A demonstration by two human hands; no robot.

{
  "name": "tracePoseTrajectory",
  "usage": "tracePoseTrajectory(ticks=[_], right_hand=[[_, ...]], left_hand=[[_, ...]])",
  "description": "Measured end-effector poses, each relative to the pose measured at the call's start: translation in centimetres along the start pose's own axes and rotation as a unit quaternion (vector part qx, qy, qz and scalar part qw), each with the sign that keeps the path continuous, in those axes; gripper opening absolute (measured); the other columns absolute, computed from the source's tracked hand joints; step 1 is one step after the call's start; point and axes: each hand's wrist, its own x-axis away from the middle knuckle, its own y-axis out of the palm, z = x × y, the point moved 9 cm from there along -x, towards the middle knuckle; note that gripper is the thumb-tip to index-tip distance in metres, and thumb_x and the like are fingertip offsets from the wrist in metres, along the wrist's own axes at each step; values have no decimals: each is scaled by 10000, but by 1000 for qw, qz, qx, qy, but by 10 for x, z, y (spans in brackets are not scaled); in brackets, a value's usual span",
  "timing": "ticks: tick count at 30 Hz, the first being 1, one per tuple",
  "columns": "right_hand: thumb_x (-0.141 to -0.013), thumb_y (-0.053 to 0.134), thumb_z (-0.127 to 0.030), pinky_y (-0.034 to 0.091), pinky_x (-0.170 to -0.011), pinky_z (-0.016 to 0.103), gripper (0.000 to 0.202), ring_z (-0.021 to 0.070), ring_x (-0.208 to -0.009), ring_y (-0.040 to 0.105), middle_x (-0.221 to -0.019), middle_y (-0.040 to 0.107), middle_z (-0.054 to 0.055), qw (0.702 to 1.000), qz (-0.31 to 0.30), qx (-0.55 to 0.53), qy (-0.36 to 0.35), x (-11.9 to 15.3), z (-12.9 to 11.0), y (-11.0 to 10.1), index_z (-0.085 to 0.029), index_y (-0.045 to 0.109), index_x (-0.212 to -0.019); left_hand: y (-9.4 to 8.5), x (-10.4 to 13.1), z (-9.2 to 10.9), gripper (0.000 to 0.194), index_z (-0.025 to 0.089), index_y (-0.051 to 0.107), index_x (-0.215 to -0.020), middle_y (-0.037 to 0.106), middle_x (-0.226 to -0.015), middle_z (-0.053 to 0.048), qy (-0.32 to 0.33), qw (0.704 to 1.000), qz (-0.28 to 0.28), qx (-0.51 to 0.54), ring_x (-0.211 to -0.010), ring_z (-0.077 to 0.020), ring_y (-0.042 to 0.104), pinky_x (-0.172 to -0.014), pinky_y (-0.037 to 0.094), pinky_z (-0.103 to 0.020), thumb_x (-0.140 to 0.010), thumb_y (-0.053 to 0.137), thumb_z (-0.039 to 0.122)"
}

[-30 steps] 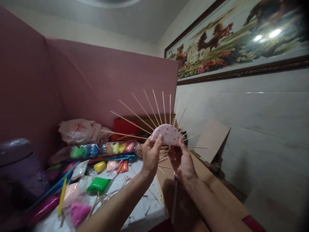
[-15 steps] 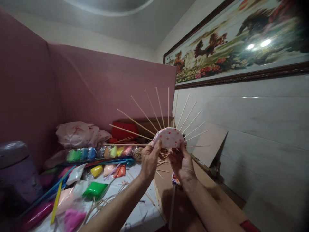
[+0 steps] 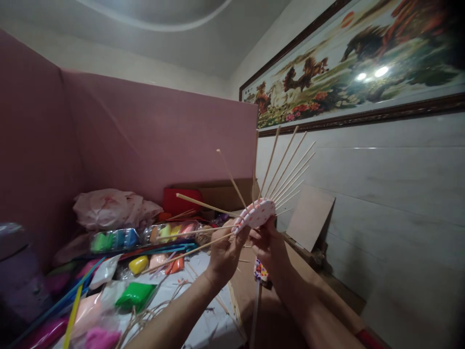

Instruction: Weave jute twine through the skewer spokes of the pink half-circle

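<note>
Both hands hold up a white half-round piece with pink-orange dots point(image 3: 257, 214), raised above the table. Thin wooden sticks point(image 3: 283, 169) stand out from its curved edge like a fan. My left hand point(image 3: 225, 252) grips the left end, thumb on the dotted face, close to the lowest sticks. My right hand point(image 3: 267, 242) pinches the lower right side; some of its fingers are hidden behind the piece. The piece is tilted, with its stick-bearing edge partly facing me.
Packets of coloured clay, among them a green one point(image 3: 135, 296) and a yellow one point(image 3: 138, 264), lie on the left of the table. A pink-white plastic bag point(image 3: 114, 208) sits behind them. Loose sticks lie below my hands. A flat board point(image 3: 310, 215) leans by the right wall.
The dotted piece has turned in my hands, from facing me flat to tilted, showing its edge. Its sticks now point more up and right. The view has shifted slightly.
</note>
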Motion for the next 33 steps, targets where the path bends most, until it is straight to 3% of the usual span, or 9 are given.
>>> tracePoseTrajectory(ticks=[6,9,13,18,23,33], right_hand=[[-569,798,-380,424,-438,195,301,72,-508,513,-635,625,-74,1000,5,-18,12,2,0,-3,-220,627,-759],[-565,806,-354,444,-461,196,325,100,-629,594,-739,676,-63,999,-5,-29,32,3,3,-1,-242,648,-825],[-583,794,-361,494,-513,206,303,101,-621,619,-735,692,-54,999,-14,-5,28,4,3,-1,-240,665,-830],[-589,783,-373,525,-523,257,265,133,-589,630,-689,690,-40,999,-28,10,38,5,3,0,-223,670,-775],[-637,759,-346,513,-530,209,196,98,-593,619,-700,685,-51,999,-25,-6,33,3,1,1,-221,665,-755],[-604,777,-372,528,-571,187,317,89,-635,636,-795,710,-36,998,-31,-4,49,4,8,1,-230,672,-867]], left_hand=[[7,4,19,117,213,720,-779,669,-787,-50,83,993,-24,-80,-762,-197,586,-741,434,-288,-758,611,249],[15,7,30,162,202,693,-896,672,-885,-64,161,975,-62,-138,-820,-193,592,-752,443,-301,-793,568,216],[22,11,35,163,191,667,-911,669,-869,-68,218,951,-90,-199,-788,-168,588,-737,446,-298,-822,530,184],[24,14,36,184,189,654,-941,666,-914,-78,229,949,-105,-189,-837,-171,588,-764,446,-310,-848,497,209],[24,13,35,202,196,658,-981,667,-955,-75,222,950,-106,-190,-871,-176,592,-787,443,-317,-836,518,190],[23,13,42,177,196,658,-934,681,-903,-57,255,936,-77,-229,-806,-168,588,-744,439,-315,-805,552,138]])
